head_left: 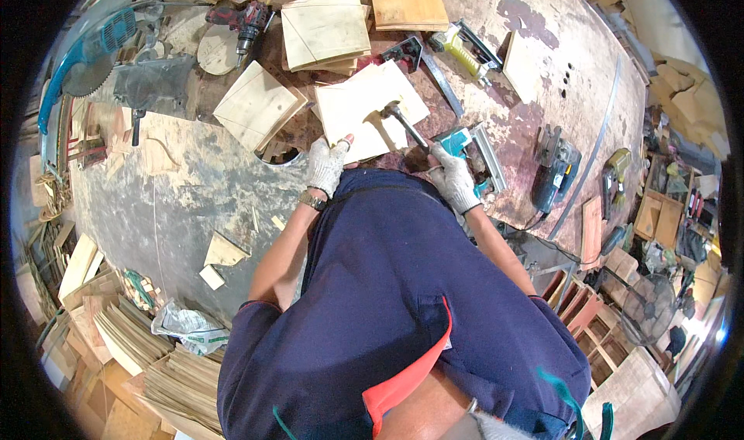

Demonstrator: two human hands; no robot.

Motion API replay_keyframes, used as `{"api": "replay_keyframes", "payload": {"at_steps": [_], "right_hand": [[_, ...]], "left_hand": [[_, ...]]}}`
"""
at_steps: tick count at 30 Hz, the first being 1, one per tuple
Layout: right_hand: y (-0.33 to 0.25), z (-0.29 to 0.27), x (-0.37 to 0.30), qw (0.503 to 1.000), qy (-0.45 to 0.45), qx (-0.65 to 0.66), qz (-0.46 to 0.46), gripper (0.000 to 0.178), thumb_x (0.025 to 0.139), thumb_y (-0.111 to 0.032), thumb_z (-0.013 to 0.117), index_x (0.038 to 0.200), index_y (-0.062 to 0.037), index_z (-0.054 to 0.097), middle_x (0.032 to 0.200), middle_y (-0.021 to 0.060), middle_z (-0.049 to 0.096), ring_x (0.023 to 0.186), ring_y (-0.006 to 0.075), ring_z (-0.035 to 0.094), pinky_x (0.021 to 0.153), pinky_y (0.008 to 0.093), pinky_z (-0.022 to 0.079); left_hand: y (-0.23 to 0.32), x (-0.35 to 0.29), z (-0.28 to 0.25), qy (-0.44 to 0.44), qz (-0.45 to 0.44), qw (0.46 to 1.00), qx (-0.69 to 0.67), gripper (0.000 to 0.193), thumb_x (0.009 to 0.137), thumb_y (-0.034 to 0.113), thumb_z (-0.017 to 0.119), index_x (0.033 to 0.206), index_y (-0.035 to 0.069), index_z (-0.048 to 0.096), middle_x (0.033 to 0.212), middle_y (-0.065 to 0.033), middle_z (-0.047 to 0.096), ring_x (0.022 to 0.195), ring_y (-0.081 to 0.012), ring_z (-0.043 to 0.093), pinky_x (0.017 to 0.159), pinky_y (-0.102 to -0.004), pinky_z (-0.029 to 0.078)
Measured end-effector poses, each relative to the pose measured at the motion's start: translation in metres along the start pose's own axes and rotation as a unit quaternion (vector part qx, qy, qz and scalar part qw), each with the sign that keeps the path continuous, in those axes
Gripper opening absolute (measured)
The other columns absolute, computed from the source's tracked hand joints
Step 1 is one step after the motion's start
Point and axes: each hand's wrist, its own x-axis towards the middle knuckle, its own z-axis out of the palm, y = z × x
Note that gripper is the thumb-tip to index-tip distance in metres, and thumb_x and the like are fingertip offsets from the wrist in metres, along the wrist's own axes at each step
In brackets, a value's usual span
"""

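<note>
A pale plywood panel (364, 111) lies flat on the bench (194, 184), just in front of both gloved hands. Its near edge is pinched by the left hand (326, 165), the fingers closed on it. A hammer (403, 124) is gripped at its handle by the right hand (452, 178), and its head rests on the panel close to a dark notch cut in the near edge.

A blow could land off the mark, because the head is near the left fingers; these could be struck. The panel could also slide or split at the notch if it is held only by one edge. Just right of the right hand a teal power tool (465, 149) lies, and it could be knocked by the elbow. More plywood pieces (324, 28) are stacked beyond the panel.
</note>
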Motion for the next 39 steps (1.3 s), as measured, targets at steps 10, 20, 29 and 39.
{"api": "replay_keyframes", "payload": {"at_steps": [10, 20, 29, 39], "right_hand": [[-0.011, 0.013, 0.015, 0.979, -0.124, -0.137, -0.088, 0.036, 0.109, -0.009, 0.063, 0.144, -0.0077, 0.069, 0.079, 0.013, 0.069, 0.067, 0.0171, 0.063, 0.063, 0.0346, 0.051], [-0.027, 0.016, 0.016, 0.97, -0.113, -0.178, -0.123, 0.037, 0.106, -0.007, 0.062, 0.142, -0.0033, 0.069, 0.087, 0.0238, 0.071, 0.073, 0.0322, 0.074, 0.066, 0.0405, 0.055], [-0.02, 0.021, 0.009, 0.971, -0.057, -0.199, -0.117, 0.033, 0.108, -0.018, 0.063, 0.138, -0.0088, 0.071, 0.082, 0.0215, 0.071, 0.074, 0.0331, 0.074, 0.066, 0.0418, 0.054], [-0.063, -0.025, 0.016, 0.99, 0.113, -0.03, -0.079, 0.034, 0.112, -0.034, 0.062, 0.107, -0.0015, 0.07, 0.075, 0.0065, 0.062, 0.07, 0.0154, 0.06, 0.065, 0.037, 0.048]], "left_hand": [[-0.009, 0.011, -0.005, 0.0, 0.0, 1.0, 0.017, 0.04, 0.1, 0.026, 0.078, 0.119, -0.009, 0.073, 0.104, -0.0136, 0.078, 0.085, -0.0218, 0.074, 0.073, -0.0365, 0.061], [-0.018, 0.008, -0.008, -0.001, -0.034, 0.998, -0.056, 0.04, 0.1, 0.027, 0.079, 0.121, -0.006, 0.074, 0.106, -0.0129, 0.079, 0.085, -0.0201, 0.073, 0.077, -0.0344, 0.06], [-0.012, 0.012, -0.015, -0.001, 0.054, 0.998, 0.044, 0.037, 0.104, 0.028, 0.075, 0.121, -0.005, 0.07, 0.103, -0.0115, 0.077, 0.082, -0.0194, 0.074, 0.062, -0.0334, 0.059], [0.054, -0.039, 0.002, 0.105, 0.549, 0.539, 0.63, 0.034, 0.089, 0.027, 0.078, 0.12, 0.012, 0.074, 0.117, -0.0041, 0.077, 0.114, -0.0278, 0.074, 0.091, -0.0472, 0.059]]}}
